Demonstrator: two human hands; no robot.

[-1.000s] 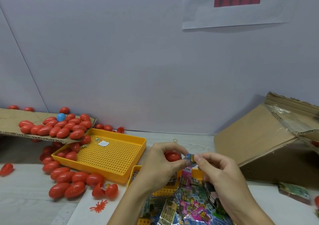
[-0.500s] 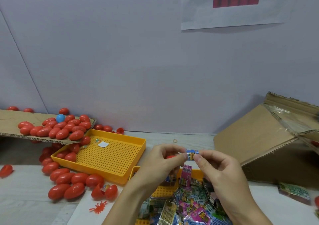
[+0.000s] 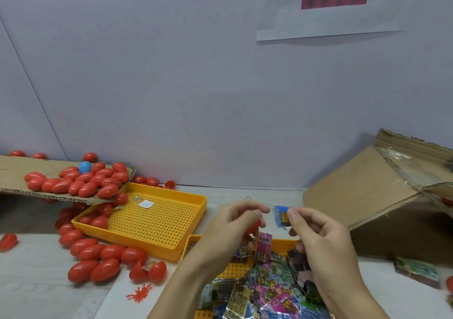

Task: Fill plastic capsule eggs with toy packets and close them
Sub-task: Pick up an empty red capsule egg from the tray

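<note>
Grey wall, cluttered table; filling step in hand.
Right hand [image 3: 318, 235] pinches packet [image 3: 283, 217]; left hand [image 3: 235, 223] grips egg [image 3: 253, 228]; next, insert and close.

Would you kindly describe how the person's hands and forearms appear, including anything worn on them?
Both the left hand and the right hand are bare, with no gloves, rings or watch visible. The forearms are bare too as far as the bottom edge of the picture; no sleeve shows. The fingernails look short and unpainted.
</note>
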